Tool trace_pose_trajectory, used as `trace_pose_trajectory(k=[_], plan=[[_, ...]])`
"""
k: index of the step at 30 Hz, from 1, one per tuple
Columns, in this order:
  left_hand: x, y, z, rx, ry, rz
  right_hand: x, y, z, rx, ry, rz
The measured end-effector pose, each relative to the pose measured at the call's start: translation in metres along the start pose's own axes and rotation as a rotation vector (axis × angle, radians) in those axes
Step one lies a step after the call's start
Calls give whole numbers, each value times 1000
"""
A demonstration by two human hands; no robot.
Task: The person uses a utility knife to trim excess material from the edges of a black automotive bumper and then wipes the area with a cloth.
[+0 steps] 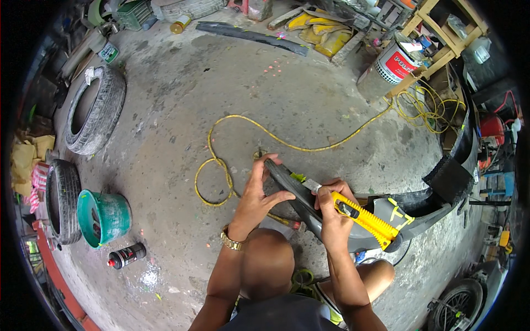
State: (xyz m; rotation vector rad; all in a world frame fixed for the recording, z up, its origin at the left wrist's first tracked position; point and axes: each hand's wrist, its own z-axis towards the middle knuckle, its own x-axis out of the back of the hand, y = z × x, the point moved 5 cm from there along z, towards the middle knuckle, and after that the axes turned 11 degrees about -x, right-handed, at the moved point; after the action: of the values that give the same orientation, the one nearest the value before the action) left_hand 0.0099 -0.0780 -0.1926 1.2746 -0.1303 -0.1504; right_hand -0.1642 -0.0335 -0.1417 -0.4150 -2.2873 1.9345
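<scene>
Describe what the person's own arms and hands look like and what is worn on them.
Both forearms come in bare from the lower edge, with no sleeves and no gloves. The left hand has a gold-coloured metal link wristwatch around its wrist. The right hand wears nothing: no watch, band or ring can be seen. Fingers on both hands are bare, without tape or bandage.

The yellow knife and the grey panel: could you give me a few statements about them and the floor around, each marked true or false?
1. The right hand holds a yellow utility knife. True.
2. The left hand rests on the bucket. False: it presses on the dark grey panel; the green bucket stands apart to the left.
3. A yellow hose lies looped on the concrete floor. True.
4. The spray can stands upright. False: it lies on its side.
</scene>
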Motion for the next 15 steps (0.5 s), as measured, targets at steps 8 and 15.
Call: trace_pose_trajectory(k=[8,15], plan=[[0,0,-2,33,-40,28,-5,-6,-3,-20,-6,-89],[1,-1,0,28,-46,39,-6,-6,1,123,4,-184]])
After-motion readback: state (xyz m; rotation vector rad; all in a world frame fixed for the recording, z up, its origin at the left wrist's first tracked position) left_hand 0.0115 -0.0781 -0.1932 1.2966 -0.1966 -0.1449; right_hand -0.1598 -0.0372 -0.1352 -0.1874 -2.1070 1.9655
